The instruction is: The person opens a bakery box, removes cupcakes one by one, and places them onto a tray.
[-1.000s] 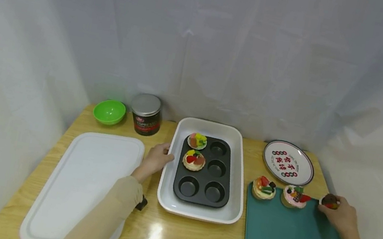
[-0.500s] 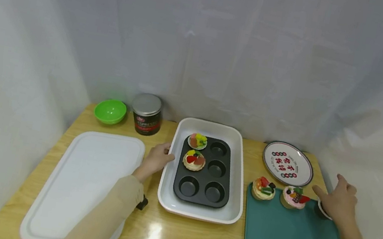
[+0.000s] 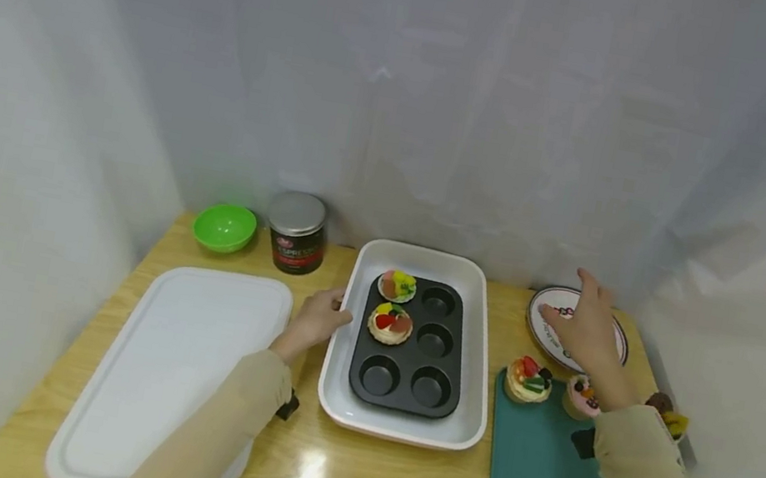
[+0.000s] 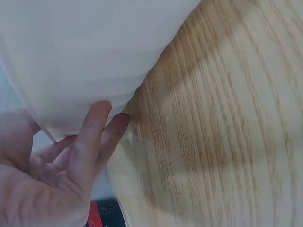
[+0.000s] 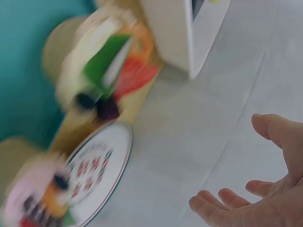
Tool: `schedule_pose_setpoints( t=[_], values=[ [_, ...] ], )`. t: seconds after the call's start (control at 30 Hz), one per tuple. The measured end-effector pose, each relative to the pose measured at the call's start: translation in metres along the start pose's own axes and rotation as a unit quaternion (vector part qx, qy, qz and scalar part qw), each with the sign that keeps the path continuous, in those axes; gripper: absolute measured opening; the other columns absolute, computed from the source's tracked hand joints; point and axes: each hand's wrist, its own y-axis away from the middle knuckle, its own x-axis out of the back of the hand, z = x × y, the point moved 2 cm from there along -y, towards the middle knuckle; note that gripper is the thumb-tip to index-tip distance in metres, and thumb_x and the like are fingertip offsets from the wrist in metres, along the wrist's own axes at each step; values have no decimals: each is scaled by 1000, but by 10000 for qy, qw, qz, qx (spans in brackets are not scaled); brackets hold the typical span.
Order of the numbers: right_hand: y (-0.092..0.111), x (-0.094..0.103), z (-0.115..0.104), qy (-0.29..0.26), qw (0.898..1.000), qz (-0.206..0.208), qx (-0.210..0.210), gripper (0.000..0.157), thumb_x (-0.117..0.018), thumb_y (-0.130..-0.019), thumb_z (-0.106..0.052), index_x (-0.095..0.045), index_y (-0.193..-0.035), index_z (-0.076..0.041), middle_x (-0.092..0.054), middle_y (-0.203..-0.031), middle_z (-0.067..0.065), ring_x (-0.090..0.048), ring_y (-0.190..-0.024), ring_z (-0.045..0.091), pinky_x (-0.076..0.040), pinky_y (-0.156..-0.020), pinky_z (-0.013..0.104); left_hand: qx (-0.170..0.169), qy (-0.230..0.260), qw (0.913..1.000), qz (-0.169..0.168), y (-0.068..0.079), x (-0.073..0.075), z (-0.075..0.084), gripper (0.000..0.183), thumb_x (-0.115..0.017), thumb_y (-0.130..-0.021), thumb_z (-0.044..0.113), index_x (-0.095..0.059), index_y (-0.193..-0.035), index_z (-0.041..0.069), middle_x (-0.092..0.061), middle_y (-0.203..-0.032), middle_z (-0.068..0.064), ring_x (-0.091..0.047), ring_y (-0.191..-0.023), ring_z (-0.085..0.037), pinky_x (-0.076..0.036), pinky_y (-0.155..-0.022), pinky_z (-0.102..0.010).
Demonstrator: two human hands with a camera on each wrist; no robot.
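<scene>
My left hand grips the left rim of a white deep tray; in the left wrist view its fingers lie against the outer wall, thumb over the rim. Inside the tray sits a black muffin tin with two fruit-topped tarts, one tart in the far left cup, the other tart in the middle left cup. My right hand, fingers spread and holding nothing, is above a white plate with red lettering. Below it, a cream cupcake and a pink cupcake stand on a teal tray.
A brown-topped cupcake stands at the teal tray's far right, partly behind the sleeve. On the left lies a white board. A green bowl and an espresso tin are at the back, near the hanging white sheet.
My right hand has let go of the brown-topped cupcake at the far right, opened, and moved left over the plate. My left hand keeps its place on the white tray.
</scene>
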Motion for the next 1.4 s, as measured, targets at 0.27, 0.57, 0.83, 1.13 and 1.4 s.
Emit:
schedule_pose_setpoints(
  t=[0.27,0.57,0.83,1.13,1.4],
  values=[
    [-19,-38,-39,-113,9987,-245,440,90,-70,-98,-26,-17,-166,1,-26,-159,42,-35,-145,59,-35,-119,72,67,-12,10000,63,-3,-4,0,60,-60,-96,12,-52,-155,7,-70,-137,-24,-72,-120,-35,-63,-97,-43],
    [-26,-78,-71,96,9939,-570,934,85,-75,-96,-23,-28,-160,6,-35,-158,40,-37,-146,56,-36,-121,67,134,24,9998,124,-5,-5,1,62,-61,-95,12,-51,-156,6,-69,-137,-25,-71,-121,-36,-63,-97,-43],
    [-22,-111,-94,370,9868,-1321,863,87,-75,-98,-33,-27,-165,-4,-34,-163,32,-47,-143,50,-45,-116,63,182,13,9998,62,-5,-7,2,63,-61,-96,11,-49,-157,5,-68,-139,-26,-70,-123,-36,-62,-99,-44],
    [-17,-128,-115,552,9810,-1568,997,85,-79,-94,-35,-36,-161,-4,-43,-158,29,-51,-141,46,-48,-114,60,166,-49,9998,-27,-5,-7,6,65,-62,-95,10,-47,-157,4,-67,-139,-27,-70,-122,-38,-63,-97,-44],
    [-16,-146,-124,872,9715,-1972,990,84,-80,-93,-39,-40,-160,-8,-52,-151,24,-60,-130,38,-52,-109,56,126,-78,9998,-120,-4,-6,8,63,-61,-95,8,-48,-157,5,-67,-138,-27,-71,-119,-38,-65,-93,-43]
  ],
)
